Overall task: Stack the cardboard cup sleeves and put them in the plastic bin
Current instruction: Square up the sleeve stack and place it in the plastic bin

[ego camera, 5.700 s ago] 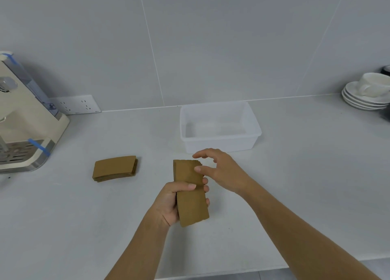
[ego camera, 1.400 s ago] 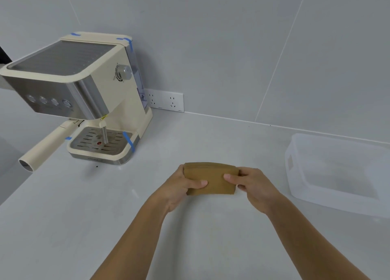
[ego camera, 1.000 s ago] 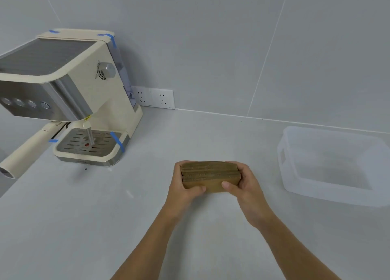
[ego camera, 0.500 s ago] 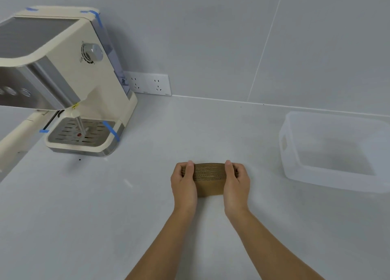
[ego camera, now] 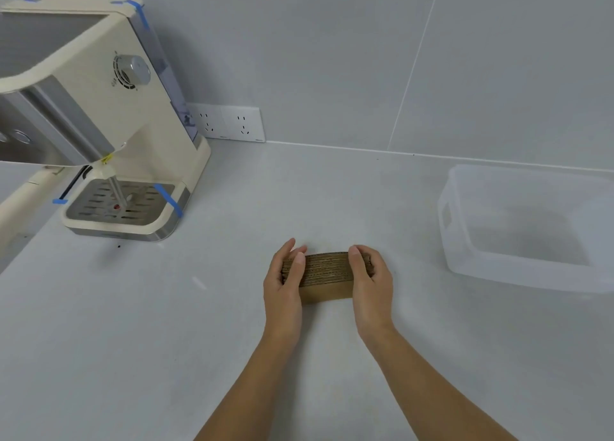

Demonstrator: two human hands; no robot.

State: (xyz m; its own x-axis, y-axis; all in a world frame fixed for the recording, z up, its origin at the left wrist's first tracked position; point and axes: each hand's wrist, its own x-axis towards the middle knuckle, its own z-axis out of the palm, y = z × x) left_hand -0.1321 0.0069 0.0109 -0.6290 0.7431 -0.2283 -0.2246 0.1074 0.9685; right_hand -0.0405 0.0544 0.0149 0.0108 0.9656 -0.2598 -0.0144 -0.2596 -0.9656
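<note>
A stack of brown cardboard cup sleeves point(ego camera: 325, 274) stands on its long edge on the white counter, its layered edges facing up. My left hand point(ego camera: 285, 281) presses its left end and my right hand point(ego camera: 370, 279) presses its right end, so the stack is squeezed between both palms. The clear plastic bin point(ego camera: 455, 241) sits to the right of the stack, apart from it, with nothing visible inside.
A cream espresso machine point(ego camera: 109, 115) with blue tape strips and a metal drip tray point(ego camera: 116, 204) stands at the back left. A white wall socket point(ego camera: 229, 123) is behind it. Grey tiled wall runs along the back of the counter.
Both hands turned the sleeve stack from lying flat to standing on edge and now squeeze its ends. The view shifted slightly; the bin and machine have not moved.
</note>
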